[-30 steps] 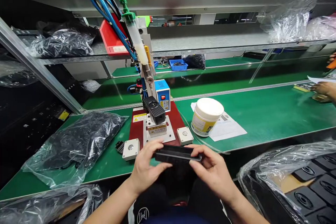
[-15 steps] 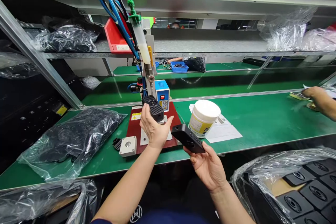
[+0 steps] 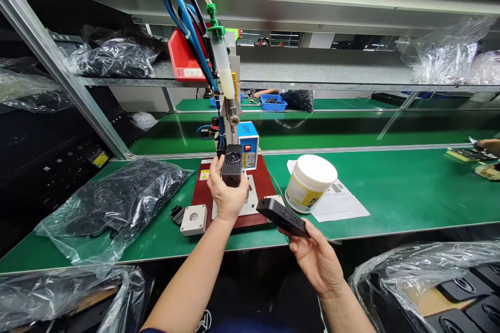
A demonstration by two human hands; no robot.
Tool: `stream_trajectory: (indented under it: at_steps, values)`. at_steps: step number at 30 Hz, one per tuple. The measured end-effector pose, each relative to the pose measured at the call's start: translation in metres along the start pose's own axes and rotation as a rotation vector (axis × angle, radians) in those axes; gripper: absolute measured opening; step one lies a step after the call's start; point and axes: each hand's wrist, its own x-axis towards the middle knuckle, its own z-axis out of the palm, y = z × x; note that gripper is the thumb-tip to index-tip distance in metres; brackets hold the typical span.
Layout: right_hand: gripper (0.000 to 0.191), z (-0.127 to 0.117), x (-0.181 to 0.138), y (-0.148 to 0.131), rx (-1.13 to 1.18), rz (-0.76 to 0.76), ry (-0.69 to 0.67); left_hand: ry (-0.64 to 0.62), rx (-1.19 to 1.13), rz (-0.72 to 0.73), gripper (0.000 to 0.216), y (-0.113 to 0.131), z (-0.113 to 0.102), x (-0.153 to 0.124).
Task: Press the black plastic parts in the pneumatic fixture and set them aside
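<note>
My left hand (image 3: 226, 192) grips a black ribbed plastic part with a round centre (image 3: 233, 161), held up below the nozzle of the dispensing machine (image 3: 233, 114). Lower and to the right, my right hand (image 3: 316, 255) holds a long black plastic housing with raised lettering (image 3: 283, 216), tilted with its far end toward the machine. The machine's dark red base (image 3: 263, 171) lies behind and under my left hand. A square button box (image 3: 194, 220) sits at its front left corner. Beside that lies a small black piece (image 3: 177, 214).
A white tub (image 3: 312, 182) stands on paper sheets (image 3: 344, 205) right of the machine. A plastic bag of dark parts (image 3: 113, 203) lies on the left. At lower right, a plastic-lined box holds several black housings (image 3: 464, 286). A blue controller (image 3: 249, 140) stands behind the base.
My left hand has turned the ribbed part more upright. My right hand has tilted the housing so its lettered side shows more. The view has shifted slightly; the co-worker's hand at right is now mostly out of frame.
</note>
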Motion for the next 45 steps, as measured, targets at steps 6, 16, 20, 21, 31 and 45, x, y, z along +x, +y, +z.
stream_trajectory:
  at_steps: [6, 16, 20, 21, 31, 45]
  values:
    - [0.02, 0.006, 0.013, -0.013, -0.158, -0.089, -0.108, -0.393, -0.445, -0.145, 0.066, -0.034, -0.028, 0.029]
    - [0.019, 0.058, 0.091, -0.054, -0.653, -0.589, -0.411, -0.869, -0.728, -0.435, 0.069, -0.069, -0.043, 0.087]
    - [0.019, 0.08, 0.127, -0.06, -0.787, -0.654, -0.521, -0.824, -0.763, -0.363, 0.075, -0.068, -0.046, 0.088]
    - [0.02, 0.085, 0.135, -0.06, -0.807, -0.644, -0.547, -0.8, -0.774, -0.341, 0.077, -0.068, -0.046, 0.088]
    - [0.024, 0.108, 0.164, -0.047, -0.927, -0.566, -0.652, -0.702, -0.793, -0.367, 0.072, -0.059, -0.031, 0.09]
    - [0.054, 0.105, 0.161, -0.044, -0.963, -0.472, -0.619, -0.53, -0.627, -0.305, 0.037, -0.046, -0.022, 0.079]
